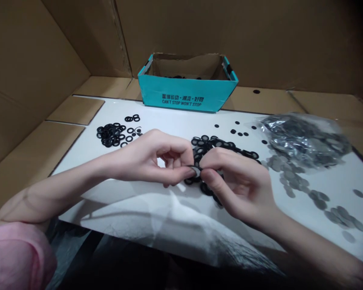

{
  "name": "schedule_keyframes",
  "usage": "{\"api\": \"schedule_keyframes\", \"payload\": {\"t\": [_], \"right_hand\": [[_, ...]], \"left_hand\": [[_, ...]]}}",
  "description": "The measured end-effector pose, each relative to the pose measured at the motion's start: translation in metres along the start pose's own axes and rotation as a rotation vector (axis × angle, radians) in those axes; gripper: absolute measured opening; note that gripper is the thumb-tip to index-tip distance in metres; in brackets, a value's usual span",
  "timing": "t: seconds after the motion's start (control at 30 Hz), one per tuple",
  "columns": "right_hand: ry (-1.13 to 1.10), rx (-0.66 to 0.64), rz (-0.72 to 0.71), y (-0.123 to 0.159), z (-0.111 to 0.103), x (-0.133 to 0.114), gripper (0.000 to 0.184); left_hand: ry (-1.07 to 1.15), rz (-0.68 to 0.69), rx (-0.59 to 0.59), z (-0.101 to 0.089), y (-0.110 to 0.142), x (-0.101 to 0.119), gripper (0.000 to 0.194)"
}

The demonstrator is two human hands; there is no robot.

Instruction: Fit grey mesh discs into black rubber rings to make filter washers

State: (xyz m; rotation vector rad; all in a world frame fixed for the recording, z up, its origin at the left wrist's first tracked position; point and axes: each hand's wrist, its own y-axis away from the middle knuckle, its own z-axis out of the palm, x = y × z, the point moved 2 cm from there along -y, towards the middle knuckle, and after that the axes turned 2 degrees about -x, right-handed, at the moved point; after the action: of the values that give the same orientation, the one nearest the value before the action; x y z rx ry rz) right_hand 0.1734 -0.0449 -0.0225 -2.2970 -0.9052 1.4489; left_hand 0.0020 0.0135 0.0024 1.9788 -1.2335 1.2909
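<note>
Between both hands is a small black ring with a grey disc [196,172] in it. My left hand [166,159] pinches its left edge between thumb and forefinger. From the other side, my right hand [234,175] grips the right edge the same way. Fingertips cover part of the piece. Just behind and below the hands lies a pile of black rings [208,143], many with grey centres. Past my left wrist is a heap of plain black rings [110,134]. Loose grey discs [290,174] are scattered to the right of my right hand.
A turquoise cardboard box [186,92] stands at the back, with dark pieces inside. A clear plastic bag [305,137] of discs lies at the right. Small black discs [240,133] dot the white tabletop [169,117]. Cardboard walls [245,40] enclose the back and left.
</note>
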Motion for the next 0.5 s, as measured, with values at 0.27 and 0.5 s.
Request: {"api": "schedule_keyframes", "payload": {"t": [0.27,0.5], "right_hand": [[0.017,0.076,-0.042,0.0016,0.0059,0.0031,0.015],[0.056,0.133,-0.039,0.0042,0.0047,0.0047,0.013]], "left_hand": [[0.089,-0.066,-0.116,-0.0022,-0.0020,0.0006,0.009],[0.056,-0.016,0.009,0.0006,-0.0017,0.0011,0.007]]}}
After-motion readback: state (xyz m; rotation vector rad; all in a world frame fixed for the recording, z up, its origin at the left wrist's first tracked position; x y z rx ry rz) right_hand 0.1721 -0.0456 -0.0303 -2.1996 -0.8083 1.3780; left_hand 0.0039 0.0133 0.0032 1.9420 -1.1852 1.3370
